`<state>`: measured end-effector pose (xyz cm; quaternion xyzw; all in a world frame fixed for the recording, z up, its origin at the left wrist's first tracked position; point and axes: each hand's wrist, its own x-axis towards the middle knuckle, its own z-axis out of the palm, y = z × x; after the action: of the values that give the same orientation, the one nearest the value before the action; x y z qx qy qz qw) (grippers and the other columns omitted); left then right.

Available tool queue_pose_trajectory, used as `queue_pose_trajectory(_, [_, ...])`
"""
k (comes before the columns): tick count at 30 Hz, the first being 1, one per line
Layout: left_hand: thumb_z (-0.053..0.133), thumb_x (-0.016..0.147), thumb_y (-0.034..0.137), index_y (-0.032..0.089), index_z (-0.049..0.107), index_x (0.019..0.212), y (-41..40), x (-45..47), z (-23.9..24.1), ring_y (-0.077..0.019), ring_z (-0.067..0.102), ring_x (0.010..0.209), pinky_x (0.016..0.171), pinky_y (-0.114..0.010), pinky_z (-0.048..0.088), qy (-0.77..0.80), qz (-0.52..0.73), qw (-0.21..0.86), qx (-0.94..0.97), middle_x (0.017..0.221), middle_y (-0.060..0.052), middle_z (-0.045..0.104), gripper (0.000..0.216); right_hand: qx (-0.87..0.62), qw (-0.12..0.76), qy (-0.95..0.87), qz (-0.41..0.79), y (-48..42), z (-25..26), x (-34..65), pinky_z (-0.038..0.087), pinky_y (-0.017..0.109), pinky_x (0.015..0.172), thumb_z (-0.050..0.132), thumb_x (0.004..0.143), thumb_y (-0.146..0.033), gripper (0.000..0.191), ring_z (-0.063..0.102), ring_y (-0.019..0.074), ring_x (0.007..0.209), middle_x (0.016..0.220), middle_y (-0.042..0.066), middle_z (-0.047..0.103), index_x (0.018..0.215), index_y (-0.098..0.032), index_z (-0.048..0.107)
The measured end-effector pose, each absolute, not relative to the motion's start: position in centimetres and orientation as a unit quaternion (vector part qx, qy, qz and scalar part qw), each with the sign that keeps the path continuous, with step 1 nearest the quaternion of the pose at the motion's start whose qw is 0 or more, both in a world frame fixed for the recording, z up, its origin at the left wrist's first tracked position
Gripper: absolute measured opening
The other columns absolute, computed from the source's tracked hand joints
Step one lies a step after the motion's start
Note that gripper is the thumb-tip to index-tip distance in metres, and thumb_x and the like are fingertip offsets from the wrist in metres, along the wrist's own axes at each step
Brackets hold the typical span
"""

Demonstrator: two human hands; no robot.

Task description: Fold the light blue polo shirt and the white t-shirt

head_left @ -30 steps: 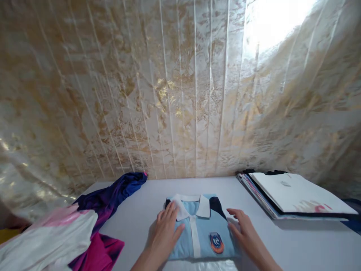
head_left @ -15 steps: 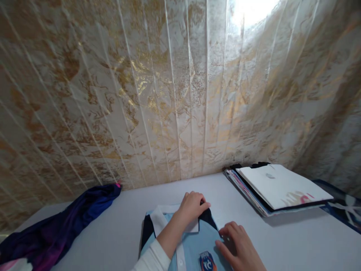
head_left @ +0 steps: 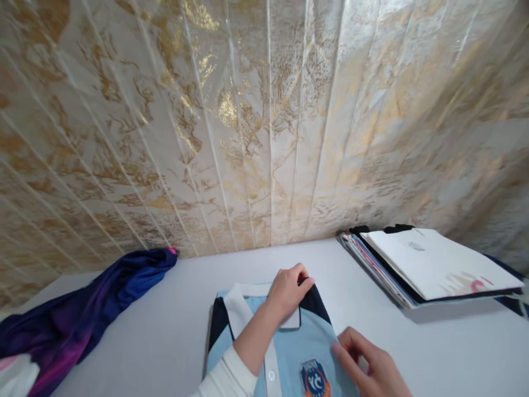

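A folded light-blue polo shirt (head_left: 289,350) with a white collar, navy shoulder panels and a badge (head_left: 314,378) lies front up at the bottom centre; its lower part is cut off by the frame. My left hand (head_left: 290,289) reaches across it from below, its fingers closed on the navy shoulder beside the collar. At the shirt's right edge is my right hand (head_left: 370,361), thumb on the cloth and fingers curled at the side, pinching the edge.
On the right stands a stack of folded clothes (head_left: 442,264), a white garment on top. Crumpled dark blue and purple clothing (head_left: 95,309) lies on the left of the white surface (head_left: 182,325). A patterned gold and cream curtain (head_left: 248,138) hangs behind.
The view has shifted slightly. My right hand's fingers have drawn together at the shirt's right edge. My left hand stays at the shoulder by the collar.
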<state>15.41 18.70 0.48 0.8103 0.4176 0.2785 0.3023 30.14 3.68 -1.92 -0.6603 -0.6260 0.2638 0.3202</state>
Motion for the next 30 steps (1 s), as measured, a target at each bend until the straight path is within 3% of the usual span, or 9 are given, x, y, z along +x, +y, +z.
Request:
queue_pose_trajectory(3, [0.058,0.086,0.032,0.022,0.061,0.082,18.6,15.4,0.5,-0.0148,0.056,0.069,0.069,-0.025,0.039,0.415,0.283,0.3,0.811,0.074,0.003,0.064,0.011,-0.679,0.278,-0.625,0.266,3.8,-1.7,30.4,0.039,0.024,0.052,0.042,0.088,-0.055,0.04,0.05,0.0154,0.056,0.057,-0.002,0.052,0.062,-0.024,0.042])
queue_pose_trajectory(6, [0.059,0.086,0.031,0.022,0.061,0.081,18.6,15.4,0.4,-0.0148,0.056,0.069,0.07,-0.025,0.04,0.417,0.284,0.295,0.812,0.074,0.003,0.064,0.01,-0.697,0.248,-0.631,0.233,3.8,-1.4,30.7,0.041,0.025,0.053,0.047,0.086,-0.054,0.035,0.053,0.0162,0.056,0.06,-0.002,0.057,0.066,-0.026,0.047])
queue_pose_trajectory(9, [0.06,0.086,0.031,0.022,0.061,0.081,18.6,15.5,0.3,-0.0149,0.057,0.069,0.07,-0.025,0.04,0.421,0.28,0.286,0.814,0.074,0.003,0.064,0.01,-0.705,0.282,-0.609,0.23,3.8,-1.4,30.8,0.047,0.025,0.057,0.048,0.086,-0.055,0.027,0.059,0.0164,0.058,0.072,-0.002,0.064,0.087,-0.029,0.053])
queue_pose_trajectory(12, [0.06,0.087,0.032,0.022,0.061,0.082,18.6,15.5,0.5,-0.015,0.058,0.069,0.071,-0.025,0.041,0.423,0.274,0.272,0.82,0.075,0.003,0.066,0.011,-0.682,0.323,-0.6,0.264,4.0,-1.6,30.4,0.049,0.025,0.059,0.047,0.087,-0.055,0.033,0.061,0.016,0.06,0.079,-0.001,0.066,0.107,-0.029,0.05])
queue_pose_trajectory(19, [0.058,0.09,0.034,0.025,0.061,0.089,18.1,15.8,0.9,-0.0184,0.063,0.082,0.084,-0.03,0.041,0.434,0.252,0.212,0.838,0.085,0.002,0.069,0.009,-0.643,0.386,-0.557,0.357,4.3,-1.3,29.6,0.043,0.023,0.056,0.045,0.087,-0.06,0.043,0.055,0.0152,0.06,0.065,-0.004,0.056,0.11,-0.023,0.049])
queue_pose_trajectory(24, [0.062,0.09,0.032,0.024,0.063,0.089,18.2,16.2,0.2,-0.0205,0.065,0.085,0.089,-0.034,0.041,0.438,0.211,0.195,0.852,0.087,0.0,0.072,0.008,-0.701,0.292,-0.589,0.278,3.9,-1.6,29.6,0.033,0.025,0.051,0.04,0.087,-0.047,0.03,0.056,0.0175,0.052,0.054,-0.007,0.058,0.107,-0.027,0.05])
queue_pose_trajectory(30, [0.052,0.096,0.036,0.023,0.065,0.093,18.3,15.8,0.8,-0.0219,0.067,0.091,0.09,-0.034,0.041,0.446,0.186,0.206,0.851,0.093,-0.002,0.074,0.019,-0.702,0.133,-0.638,0.287,4.1,-1.4,31.0,0.036,0.026,0.057,0.033,0.089,-0.033,0.022,0.065,0.0199,0.065,0.072,-0.002,0.072,0.104,-0.028,0.049])
